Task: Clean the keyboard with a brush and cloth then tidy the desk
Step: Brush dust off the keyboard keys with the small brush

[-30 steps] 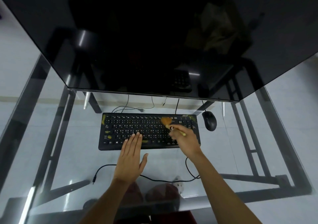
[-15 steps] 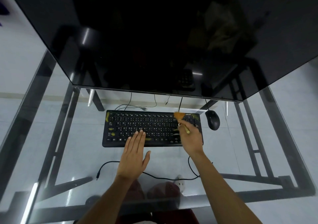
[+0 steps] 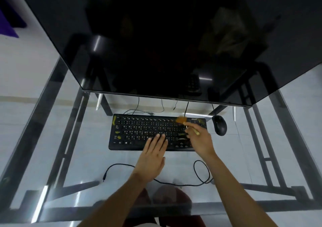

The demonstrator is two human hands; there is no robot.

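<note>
A black keyboard [image 3: 139, 131] with yellowish smears on its left keys lies on the glass desk [image 3: 83, 157]. My right hand [image 3: 200, 143] grips a small brush [image 3: 182, 120] by its light handle; the orange bristles touch the keyboard's top edge right of centre. My left hand [image 3: 153, 158] lies flat, fingers together, with the fingertips on the lower middle keys. No cloth is in view.
A large dark monitor [image 3: 156, 43] overhangs the back of the desk. A black mouse [image 3: 219, 124] sits right of the keyboard. A loose black cable [image 3: 200, 174] curls on the glass in front of the keyboard. The desk's dark frame and the floor show through the glass.
My right hand has swept the brush from the middle keys up and right to the keyboard's top edge. My left hand has stayed on the lower keys.
</note>
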